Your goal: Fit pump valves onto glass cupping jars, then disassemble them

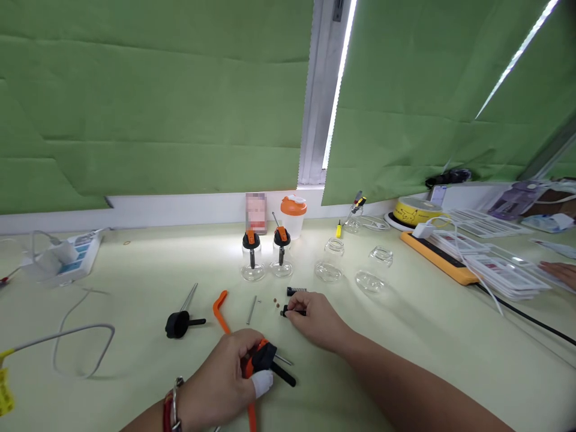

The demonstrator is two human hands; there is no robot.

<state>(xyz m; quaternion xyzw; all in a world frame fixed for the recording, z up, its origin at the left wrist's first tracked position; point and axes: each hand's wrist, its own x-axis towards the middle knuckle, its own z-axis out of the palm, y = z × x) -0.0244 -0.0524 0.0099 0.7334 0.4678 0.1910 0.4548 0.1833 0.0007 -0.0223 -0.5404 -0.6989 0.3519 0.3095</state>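
Observation:
My left hand (231, 373), its thumb wrapped in white, is closed around a black-and-orange bottle head (264, 355) with a metal tube and a black stem pointing right. My right hand (316, 318) pinches a small black cylindrical part (296, 312) at the table surface. Just behind it lies a black part with a spring (296, 291). Tiny brown pieces (276, 301) and a thin metal tube (251, 310) lie to its left. An orange curved handle (220, 309) lies beyond my left hand. Another black bottle head (179, 324) with a metal tube rests farther left.
Two glass bottles with black-and-orange heads (252, 271) stand at the back, near an orange-lidded cup (293, 219). Two open glass bottles (329, 270) stand right of them. A power strip (438, 258) and papers lie at right, with another person's hand (560, 273). Cables lie left.

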